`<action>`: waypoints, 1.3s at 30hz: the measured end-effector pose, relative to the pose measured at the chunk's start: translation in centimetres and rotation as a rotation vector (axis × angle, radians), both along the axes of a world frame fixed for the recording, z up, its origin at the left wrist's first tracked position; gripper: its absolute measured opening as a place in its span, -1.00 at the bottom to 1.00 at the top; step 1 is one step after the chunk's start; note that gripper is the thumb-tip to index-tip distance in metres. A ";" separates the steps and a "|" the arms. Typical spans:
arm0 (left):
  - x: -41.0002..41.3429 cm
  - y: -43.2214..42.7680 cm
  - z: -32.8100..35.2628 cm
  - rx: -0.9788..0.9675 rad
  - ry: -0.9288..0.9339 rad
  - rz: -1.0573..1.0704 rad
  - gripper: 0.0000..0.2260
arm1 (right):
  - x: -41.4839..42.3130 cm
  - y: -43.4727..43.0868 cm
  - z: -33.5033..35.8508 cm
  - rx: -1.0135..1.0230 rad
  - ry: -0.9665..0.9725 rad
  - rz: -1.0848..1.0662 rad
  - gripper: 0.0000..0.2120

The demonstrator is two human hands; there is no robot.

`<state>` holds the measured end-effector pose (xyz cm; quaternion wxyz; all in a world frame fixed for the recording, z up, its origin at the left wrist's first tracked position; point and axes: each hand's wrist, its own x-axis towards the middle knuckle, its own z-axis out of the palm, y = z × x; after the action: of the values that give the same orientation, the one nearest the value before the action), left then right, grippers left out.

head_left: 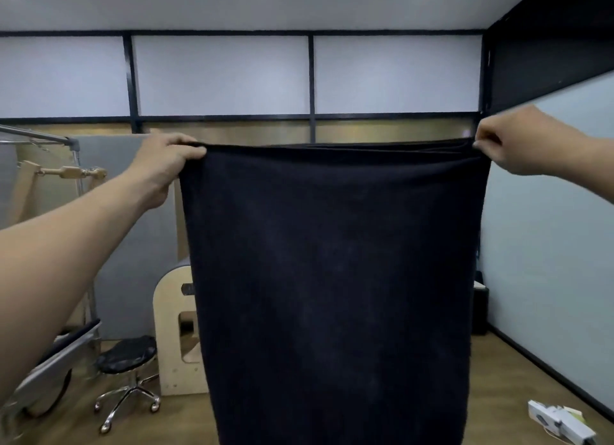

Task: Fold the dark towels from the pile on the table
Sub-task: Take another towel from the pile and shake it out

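A dark towel (335,278) hangs spread out in front of the camera, held up in the air by both hands and filling the middle of the view from its top edge down past the bottom of the frame. The left hand (166,165) clamps the towel's upper left corner, its fingers (191,152) closed over the hem with the thumb side folded across the cloth. The right hand (521,142) pinches the upper right corner — fingers (485,137) curled shut on the edge. Between the two hands the top hem runs nearly level and taut, and near the right corner several layers of edge show stacked just behind one another, so the cloth looks doubled there. The fabric falls straight, narrowing slightly toward the bottom.

Behind the towel, on the left, a black round stool (128,371) on a chrome wheeled base stands on the wooden floor (186,418), near a pale wooden arched frame (176,335) — part of it hidden by the towel. At lower right a white box (558,423) lies on the floor.
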<state>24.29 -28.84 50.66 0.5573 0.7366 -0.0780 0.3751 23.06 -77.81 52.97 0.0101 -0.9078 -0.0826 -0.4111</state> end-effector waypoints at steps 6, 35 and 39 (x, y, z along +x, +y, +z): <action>-0.1 -1.5 0.1 0.158 0.100 0.001 -0.85 | 0.6 -0.7 -0.9 0.400 0.132 -0.042 -0.81; -0.6 -0.8 5.5 -0.007 0.079 0.114 -0.78 | 3.0 2.8 3.5 0.927 0.130 0.268 -0.76; 3.2 0.0 2.3 -0.132 0.040 0.119 -0.76 | 5.2 3.3 0.9 0.853 0.246 0.289 -0.76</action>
<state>27.44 -28.80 53.00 0.5828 0.7090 0.0017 0.3970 28.30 -74.50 53.86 0.4495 -0.8436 -0.0300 -0.2922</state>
